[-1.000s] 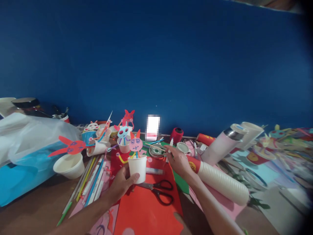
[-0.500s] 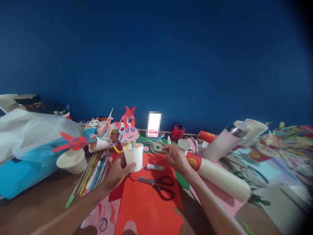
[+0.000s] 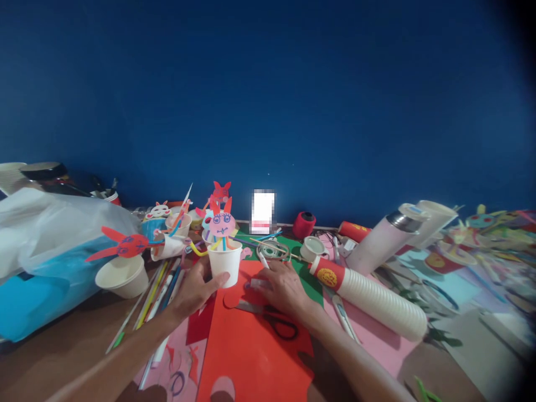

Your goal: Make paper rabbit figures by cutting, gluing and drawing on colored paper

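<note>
The white paper cup [image 3: 229,261] is near the middle of the counter [image 3: 58,357], upright at the left edge of the red paper [image 3: 251,354]; whether its base touches anything I cannot tell. A pink paper face [image 3: 221,224] with red ears rises from its mouth on coloured stems. The left hand [image 3: 196,287] has its grip closed around the cup's left side, thumb across the near wall, probably to steady it without pressing the face or stems.

The right hand [image 3: 288,285] reaches over the red paper, fingers curled beside a slim white pen-like tube [image 3: 262,258]; I cannot tell whether it grips it. The scissors [image 3: 251,307] lie partly beneath that hand, seemingly kept within reach.

Farther left, pens and sticks [image 3: 151,296] lie in a loose row, perhaps for easy picking, next to another white cup [image 3: 123,277]. On the right, a long stack of cups [image 3: 377,298] lies on its side, likely because so tall a stack would topple. Beyond it leans a pale flask [image 3: 374,245].
</note>
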`<state>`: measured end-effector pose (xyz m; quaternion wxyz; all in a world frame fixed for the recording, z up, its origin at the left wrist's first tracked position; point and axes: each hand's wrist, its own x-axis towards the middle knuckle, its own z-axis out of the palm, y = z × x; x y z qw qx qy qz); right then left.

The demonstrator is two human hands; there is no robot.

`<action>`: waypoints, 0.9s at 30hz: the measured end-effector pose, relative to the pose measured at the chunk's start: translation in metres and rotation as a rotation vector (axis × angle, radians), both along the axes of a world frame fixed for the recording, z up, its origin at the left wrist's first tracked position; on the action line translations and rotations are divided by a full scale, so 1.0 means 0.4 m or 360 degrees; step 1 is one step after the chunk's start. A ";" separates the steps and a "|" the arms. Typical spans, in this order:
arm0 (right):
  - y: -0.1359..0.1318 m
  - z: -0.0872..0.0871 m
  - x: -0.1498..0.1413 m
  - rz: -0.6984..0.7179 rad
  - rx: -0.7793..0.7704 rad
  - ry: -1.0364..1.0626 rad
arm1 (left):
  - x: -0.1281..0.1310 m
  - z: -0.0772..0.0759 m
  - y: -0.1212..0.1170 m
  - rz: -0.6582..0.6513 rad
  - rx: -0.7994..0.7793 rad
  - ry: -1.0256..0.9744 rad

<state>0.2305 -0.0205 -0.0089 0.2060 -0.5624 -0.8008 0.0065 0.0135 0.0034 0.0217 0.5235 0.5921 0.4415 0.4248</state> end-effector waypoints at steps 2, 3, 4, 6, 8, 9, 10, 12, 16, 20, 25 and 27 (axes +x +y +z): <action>-0.004 -0.001 -0.003 0.0019 -0.0034 -0.0078 | -0.002 -0.005 0.002 -0.0023 -0.0002 0.0042; -0.005 0.000 -0.002 0.0013 -0.0054 -0.0129 | -0.004 -0.009 0.003 -0.0037 -0.0011 0.0063; -0.004 0.002 0.002 0.0001 -0.0073 -0.0188 | -0.005 -0.012 0.004 -0.0042 -0.0017 0.0077; -0.002 0.007 0.014 -0.0025 -0.0120 -0.0326 | -0.007 -0.019 0.008 -0.0026 -0.0016 0.0072; 0.000 0.017 0.033 -0.0054 -0.0168 -0.0460 | -0.009 -0.026 0.011 -0.0015 0.0002 0.0048; -0.001 0.023 0.043 -0.0072 -0.0188 -0.0514 | -0.010 -0.028 0.012 -0.0015 0.0015 0.0031; -0.002 0.031 0.054 -0.0089 -0.0204 -0.0555 | -0.010 -0.030 0.012 -0.0018 0.0026 0.0019; -0.005 0.048 0.068 -0.0121 -0.0216 -0.0584 | -0.011 -0.031 0.013 -0.0027 0.0037 0.0014; -0.007 0.067 0.052 -0.0116 -0.0161 -0.0478 | -0.012 -0.026 0.013 -0.0050 0.0045 0.0037; -0.005 0.040 0.005 -0.0018 -0.0131 -0.0264 | -0.009 -0.022 0.012 -0.0028 0.0041 0.0091; 0.001 0.003 -0.008 0.0003 -0.0125 0.0296 | -0.001 -0.020 0.003 -0.0106 -0.0035 0.0040; 0.004 0.006 -0.003 0.0016 -0.0053 0.0592 | 0.002 -0.024 -0.001 -0.0168 -0.0049 0.0031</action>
